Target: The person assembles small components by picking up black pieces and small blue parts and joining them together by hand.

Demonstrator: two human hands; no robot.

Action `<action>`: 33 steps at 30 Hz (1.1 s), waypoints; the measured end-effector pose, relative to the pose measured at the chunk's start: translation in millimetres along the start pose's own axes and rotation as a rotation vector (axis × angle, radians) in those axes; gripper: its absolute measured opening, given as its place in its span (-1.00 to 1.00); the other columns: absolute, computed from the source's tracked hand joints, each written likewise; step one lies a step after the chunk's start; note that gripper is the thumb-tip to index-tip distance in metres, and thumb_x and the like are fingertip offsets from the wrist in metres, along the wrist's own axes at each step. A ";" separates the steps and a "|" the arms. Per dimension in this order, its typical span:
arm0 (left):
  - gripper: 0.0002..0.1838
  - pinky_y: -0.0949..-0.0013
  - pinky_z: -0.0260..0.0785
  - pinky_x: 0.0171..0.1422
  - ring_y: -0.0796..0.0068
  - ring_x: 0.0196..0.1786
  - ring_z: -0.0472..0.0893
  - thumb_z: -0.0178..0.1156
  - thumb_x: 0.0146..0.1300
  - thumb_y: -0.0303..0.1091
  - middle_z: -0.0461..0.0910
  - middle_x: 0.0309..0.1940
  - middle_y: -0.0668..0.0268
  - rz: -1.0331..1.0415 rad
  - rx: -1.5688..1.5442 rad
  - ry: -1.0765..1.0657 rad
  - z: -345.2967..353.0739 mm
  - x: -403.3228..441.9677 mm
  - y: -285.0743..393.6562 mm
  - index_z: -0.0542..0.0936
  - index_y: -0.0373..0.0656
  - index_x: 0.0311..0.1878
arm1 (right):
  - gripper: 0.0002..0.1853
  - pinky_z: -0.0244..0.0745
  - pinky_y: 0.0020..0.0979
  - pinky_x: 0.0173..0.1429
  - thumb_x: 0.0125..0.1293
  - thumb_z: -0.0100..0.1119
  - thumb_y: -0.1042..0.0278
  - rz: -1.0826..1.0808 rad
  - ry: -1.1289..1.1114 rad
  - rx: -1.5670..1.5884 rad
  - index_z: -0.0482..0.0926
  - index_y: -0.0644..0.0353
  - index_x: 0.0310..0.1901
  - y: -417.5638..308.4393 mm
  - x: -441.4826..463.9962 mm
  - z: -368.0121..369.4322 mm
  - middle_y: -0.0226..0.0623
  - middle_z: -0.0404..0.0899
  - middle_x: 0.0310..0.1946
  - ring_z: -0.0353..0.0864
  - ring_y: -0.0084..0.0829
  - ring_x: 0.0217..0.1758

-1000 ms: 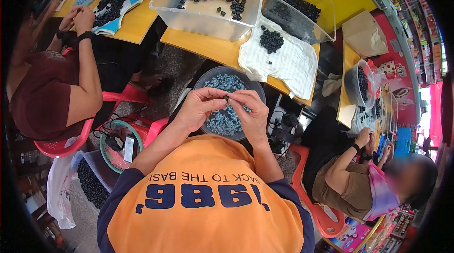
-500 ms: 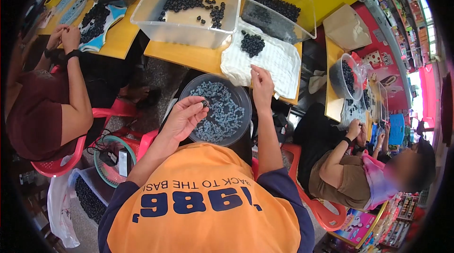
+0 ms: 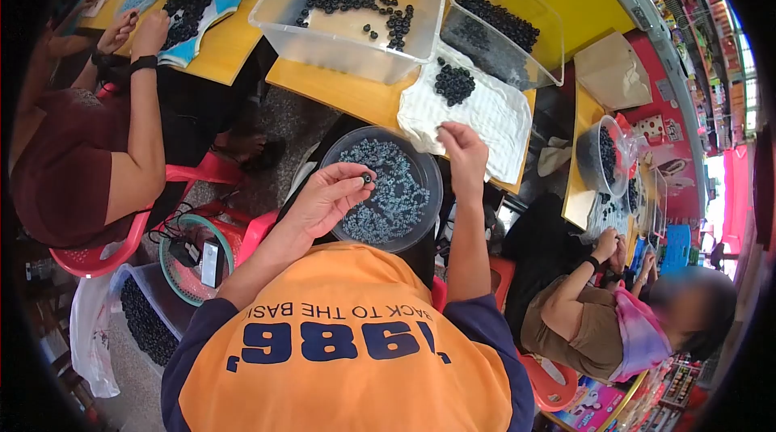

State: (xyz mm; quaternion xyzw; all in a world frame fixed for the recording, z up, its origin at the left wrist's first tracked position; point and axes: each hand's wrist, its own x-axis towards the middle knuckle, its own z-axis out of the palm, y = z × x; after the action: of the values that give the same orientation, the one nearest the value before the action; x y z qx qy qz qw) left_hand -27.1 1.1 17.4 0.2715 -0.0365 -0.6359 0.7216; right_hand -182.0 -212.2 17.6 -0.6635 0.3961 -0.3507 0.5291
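Note:
My left hand (image 3: 330, 199) pinches a small round black part (image 3: 367, 178) with a hole in it between thumb and fingertips. Below it sits a round dark tub (image 3: 432, 181) holding many small blue-grey pieces (image 3: 384, 198). My right hand (image 3: 466, 159) is just over the near edge of a white cloth (image 3: 493, 113), thumb and fingers drawn together. Whatever it may hold is too small or hidden to see. On that cloth lies a pile of black round parts (image 3: 454, 84), beyond my right fingertips.
A large clear bin (image 3: 347, 60) and a second bin (image 3: 517, 60), both with black parts, stand on the yellow table (image 3: 331, 92). One person (image 3: 73, 157) works at the left, another (image 3: 574, 311) at the right. A green-rimmed basket (image 3: 174, 286) stands at lower left.
The view has shifted, so the table and bins appear farther right. My right hand's fingers have drawn together near the cloth edge. My left hand still holds the black part.

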 end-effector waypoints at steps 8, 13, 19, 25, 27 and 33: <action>-0.81 0.46 0.57 -0.01 0.44 -0.14 0.66 0.18 0.26 -0.58 0.64 -0.17 0.19 0.007 -0.023 0.001 1.1 -2.6 0.2 0.57 -0.28 -0.06 | -0.84 0.50 -0.58 -0.17 0.22 0.20 0.62 0.235 -0.284 0.570 0.64 0.37 -0.15 -43.7 -82.6 40.6 -0.26 0.66 -0.24 0.62 -0.57 -0.27; -0.81 0.47 0.57 -0.04 0.47 -0.17 0.66 0.19 0.26 -0.57 0.65 -0.18 0.21 0.021 -0.060 -0.007 1.4 -5.9 1.2 0.57 -0.27 -0.05 | -0.82 0.44 -0.66 -0.13 0.15 0.28 0.66 0.156 -0.237 0.482 0.66 0.32 -0.18 -45.2 -96.3 51.4 -0.37 0.63 -0.25 0.55 -0.66 -0.25; -0.81 0.48 0.57 -0.04 0.48 -0.20 0.66 0.21 0.25 -0.55 0.65 -0.22 0.23 0.035 -0.066 0.014 3.1 -8.3 -0.2 0.59 -0.27 -0.06 | -0.83 0.46 -0.66 -0.21 0.15 0.30 0.64 0.089 -0.205 0.339 0.66 0.33 -0.19 -53.0 -104.6 55.4 -0.36 0.65 -0.26 0.57 -0.67 -0.27; -0.81 0.48 0.56 -0.04 0.50 -0.22 0.66 0.21 0.25 -0.55 0.66 -0.24 0.25 0.022 -0.052 0.019 0.5 -7.6 -0.1 0.61 -0.28 -0.06 | -0.83 0.50 -0.59 -0.20 0.10 0.33 0.63 -0.139 -0.170 0.041 0.67 0.31 -0.22 -66.4 -106.2 60.4 -0.27 0.67 -0.29 0.62 -0.57 -0.30; -0.79 0.49 0.56 -0.05 0.52 -0.24 0.65 0.20 0.26 -0.55 0.66 -0.25 0.24 0.034 -0.012 0.043 1.4 -8.0 0.1 0.61 -0.29 -0.04 | -0.82 0.52 -0.56 -0.19 0.08 0.34 0.63 -0.231 -0.164 -0.092 0.67 0.30 -0.23 -67.0 -105.9 61.0 -0.24 0.67 -0.30 0.64 -0.52 -0.29; -0.78 0.52 0.56 -0.08 0.54 -0.24 0.65 0.20 0.26 -0.54 0.66 -0.25 0.26 0.032 0.063 0.061 -0.6 -7.0 -0.1 0.61 -0.31 -0.03 | -0.83 0.55 -0.49 -0.16 0.05 0.37 0.61 -0.373 -0.145 -0.229 0.66 0.29 -0.28 -61.5 -107.1 63.0 -0.16 0.67 -0.29 0.69 -0.37 -0.23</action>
State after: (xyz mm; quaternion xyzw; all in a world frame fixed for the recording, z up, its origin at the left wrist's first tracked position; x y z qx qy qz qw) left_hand -28.3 7.8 18.9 0.3127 -0.0385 -0.6142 0.7235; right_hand -164.0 -81.7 60.8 -0.8045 0.2647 -0.3467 0.4032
